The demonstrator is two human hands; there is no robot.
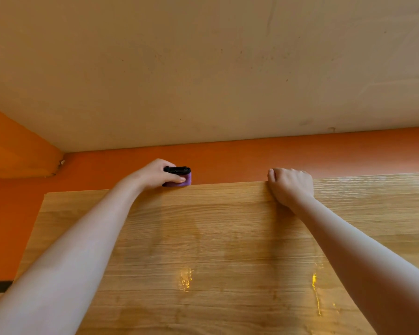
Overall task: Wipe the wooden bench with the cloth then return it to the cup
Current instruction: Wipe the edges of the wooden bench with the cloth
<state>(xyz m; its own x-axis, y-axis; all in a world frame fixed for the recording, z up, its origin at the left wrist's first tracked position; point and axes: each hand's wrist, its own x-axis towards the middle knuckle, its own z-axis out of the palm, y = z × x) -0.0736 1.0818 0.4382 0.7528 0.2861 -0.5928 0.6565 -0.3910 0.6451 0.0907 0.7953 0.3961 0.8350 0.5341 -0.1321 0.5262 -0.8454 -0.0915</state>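
Note:
The wooden bench (215,238) fills the lower half of the view, with its far edge against an orange wall. My left hand (155,174) is at that far edge, left of centre, closed around a small purple cup (179,182). Something black (177,169) sits at the cup's top; I cannot tell whether it is the cloth. My right hand (290,187) rests further right on the same edge, fingers curled over it. Both forearms stretch across the bench top.
An orange wall band (252,155) runs behind the bench, with a pale wall (203,68) above it. The bench's left end (38,226) drops off to an orange floor area. Shiny streaks (185,279) mark the near part of the bench top.

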